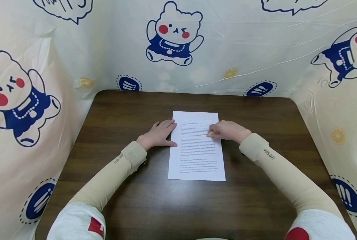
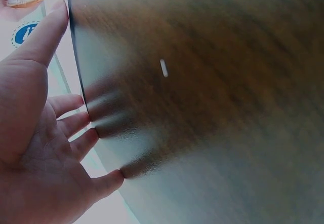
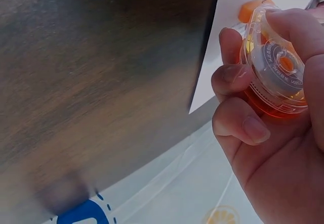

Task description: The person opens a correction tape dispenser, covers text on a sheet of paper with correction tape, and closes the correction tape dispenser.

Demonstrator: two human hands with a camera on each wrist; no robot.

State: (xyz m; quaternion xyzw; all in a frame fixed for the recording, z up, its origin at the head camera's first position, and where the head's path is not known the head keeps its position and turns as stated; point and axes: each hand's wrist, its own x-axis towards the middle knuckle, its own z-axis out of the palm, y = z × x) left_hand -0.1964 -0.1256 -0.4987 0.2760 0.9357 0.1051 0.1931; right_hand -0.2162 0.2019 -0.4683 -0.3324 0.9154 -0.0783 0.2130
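A printed sheet of paper [image 1: 193, 166] lies on the table, its lines of text running across. My left hand [image 1: 159, 134] rests at the paper's left edge with fingers spread; in the left wrist view the left hand [image 2: 35, 133] shows its fingertips along that edge. Over the right part of the text, my right hand [image 1: 228, 130] grips a correction tape [image 3: 276, 64] with a clear and orange case. Its orange tip [image 3: 248, 11] points toward the white sheet in the right wrist view. Thumb and curled fingers wrap the case, hiding part of it.
The dark wooden table [image 1: 130, 200] has rounded far corners. A pale curtain [image 1: 118, 43] printed with cartoon bears surrounds it on three sides. A pale rounded edge [image 1: 211, 238] shows at the bottom of the head view.
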